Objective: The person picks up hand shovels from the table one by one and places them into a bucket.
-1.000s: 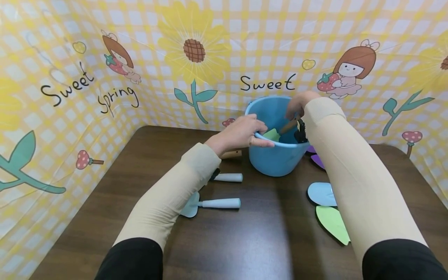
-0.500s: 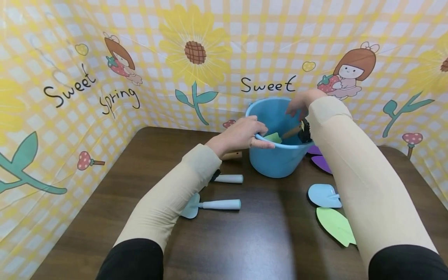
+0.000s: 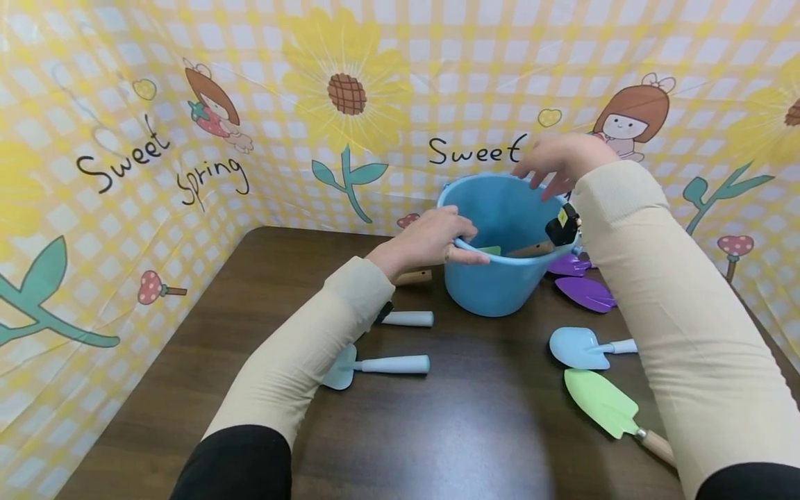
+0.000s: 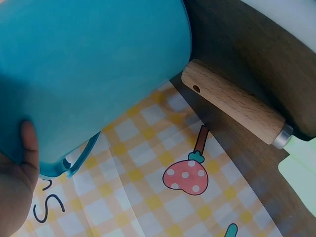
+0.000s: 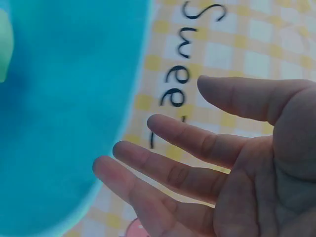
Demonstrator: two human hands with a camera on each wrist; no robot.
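The blue bucket [image 3: 494,288] stands upright near the back of the table. My left hand [image 3: 431,236] grips its front-left rim, thumb outside, as the left wrist view also shows. Inside lies a trowel with a wooden handle [image 3: 531,249] and a light green blade, partly hidden by the rim. Above the bucket's right side hovers my right hand [image 3: 565,163]. Its fingers are spread and loosely bent, and in the right wrist view the palm holds nothing.
Left of the bucket lie a wooden-handled green trowel [image 4: 234,101], a pale blue handle [image 3: 407,319] and a pale blue shovel [image 3: 394,364]. To the right are two purple trowels [image 3: 586,294], a blue shovel [image 3: 575,348] and a green trowel [image 3: 601,403]. A printed cloth stands behind.
My right hand has let go of the green trowel inside the bucket and risen up and to the right. The trowel's handle now lies lower. My left hand stays on the rim.
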